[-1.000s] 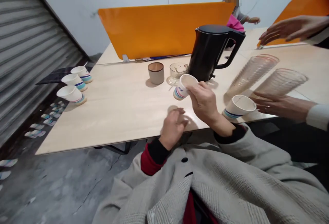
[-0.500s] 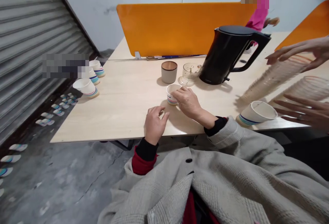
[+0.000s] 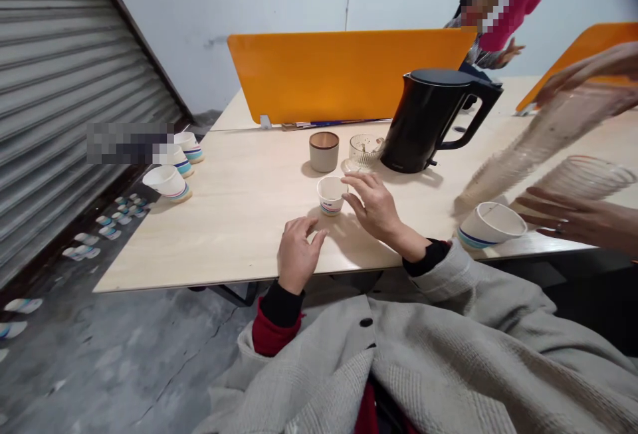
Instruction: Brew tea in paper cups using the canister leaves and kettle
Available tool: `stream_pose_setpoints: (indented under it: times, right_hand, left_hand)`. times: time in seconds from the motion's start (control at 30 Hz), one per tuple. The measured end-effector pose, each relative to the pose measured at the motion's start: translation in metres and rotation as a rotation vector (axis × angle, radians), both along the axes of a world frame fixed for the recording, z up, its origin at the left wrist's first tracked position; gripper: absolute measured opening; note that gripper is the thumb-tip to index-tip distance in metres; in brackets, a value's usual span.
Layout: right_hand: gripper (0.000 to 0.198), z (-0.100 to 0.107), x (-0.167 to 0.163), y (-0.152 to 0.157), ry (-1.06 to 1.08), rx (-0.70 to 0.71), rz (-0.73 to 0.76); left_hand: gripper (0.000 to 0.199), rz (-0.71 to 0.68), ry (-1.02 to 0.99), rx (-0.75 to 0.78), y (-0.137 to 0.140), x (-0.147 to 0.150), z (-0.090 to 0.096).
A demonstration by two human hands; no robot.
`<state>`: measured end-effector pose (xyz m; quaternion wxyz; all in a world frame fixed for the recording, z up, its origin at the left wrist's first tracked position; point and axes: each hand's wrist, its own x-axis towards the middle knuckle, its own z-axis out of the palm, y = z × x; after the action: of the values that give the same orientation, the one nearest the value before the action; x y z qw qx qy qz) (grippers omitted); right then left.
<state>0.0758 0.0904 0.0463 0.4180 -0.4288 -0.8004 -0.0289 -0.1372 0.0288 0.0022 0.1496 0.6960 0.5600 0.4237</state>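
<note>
Standing upright on the table (image 3: 224,238), the paper cup (image 3: 329,199) has your right hand (image 3: 376,208) at three o'clock, fingers parted, touch unclear, and your left hand (image 3: 298,253), unclenched, at seven o'clock

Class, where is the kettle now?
In the head view, the kettle stands on the table right of centre, just right of the glass cup and beyond the person's right hand.

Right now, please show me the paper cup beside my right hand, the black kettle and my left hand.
Paper cup (image 3: 331,205): head view, printed front wall.
Black kettle (image 3: 421,125): head view, middle of the body.
Left hand (image 3: 298,252): head view, back of the hand.
</note>
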Motion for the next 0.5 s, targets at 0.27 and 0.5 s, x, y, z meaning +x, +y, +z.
stream_pose_setpoints:
  times: [0.27,0.5]
  right_hand:
    - [0.034,0.000,0.037,0.028,0.215,0.046,-0.144]
    - [0.031,-0.010,0.043,0.046,0.306,-0.073,-0.162]
  left_hand:
    - [0.033,0.038,0.044,-0.048,0.006,0.003,-0.001]
    - [0.043,0.012,0.123,-0.118,0.017,0.020,0.007]
